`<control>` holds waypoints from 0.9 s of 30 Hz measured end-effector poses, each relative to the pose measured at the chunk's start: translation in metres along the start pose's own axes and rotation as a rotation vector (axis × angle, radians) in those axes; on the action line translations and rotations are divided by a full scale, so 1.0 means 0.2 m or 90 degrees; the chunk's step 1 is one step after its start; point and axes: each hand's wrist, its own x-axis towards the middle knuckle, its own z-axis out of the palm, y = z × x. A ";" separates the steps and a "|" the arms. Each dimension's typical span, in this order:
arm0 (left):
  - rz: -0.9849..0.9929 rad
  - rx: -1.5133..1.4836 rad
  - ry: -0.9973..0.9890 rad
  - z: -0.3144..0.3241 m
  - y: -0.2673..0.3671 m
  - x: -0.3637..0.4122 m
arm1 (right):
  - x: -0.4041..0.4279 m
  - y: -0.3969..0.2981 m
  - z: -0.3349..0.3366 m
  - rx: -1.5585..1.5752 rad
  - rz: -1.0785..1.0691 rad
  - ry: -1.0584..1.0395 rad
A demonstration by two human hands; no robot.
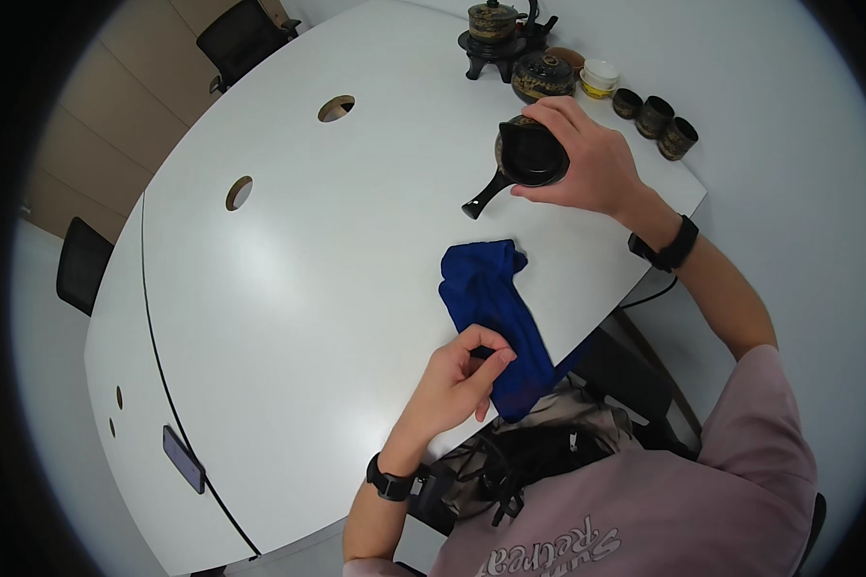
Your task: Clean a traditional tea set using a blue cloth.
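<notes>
A small black ceramic pitcher [532, 153] with a pouring lip and a straight side handle is in my right hand [584, 155]. My thumb and fingers wrap its right side, and its open mouth faces up towards me. The handle points down and left over the white table. A crumpled blue cloth [487, 288] lies near the table's edge, its lower end at the corner by my lap. Over its left side is my left hand [462, 371], thumb against the curled forefinger, with nothing visible in it. Whether that hand touches the cloth cannot be made out.
Along the far right edge of the white table [296, 288] stand a pot on a black stand [492, 43], a lidded teapot [543, 76], white and yellow bowls [599, 78] and three dark cups [654, 117]. A phone [184, 459] lies by the table seam.
</notes>
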 end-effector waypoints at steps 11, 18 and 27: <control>0.048 -0.291 0.049 -0.08 0.01 0.02 | 0.01 -0.35 -0.05 0.182 -0.030 -0.017; 0.166 -0.268 0.130 -0.17 0.04 -0.03 | -0.06 -0.56 -0.01 0.293 -0.030 -0.137; 0.087 -0.047 0.155 -0.19 0.02 -0.08 | -0.07 -0.65 0.01 0.293 -0.069 -0.156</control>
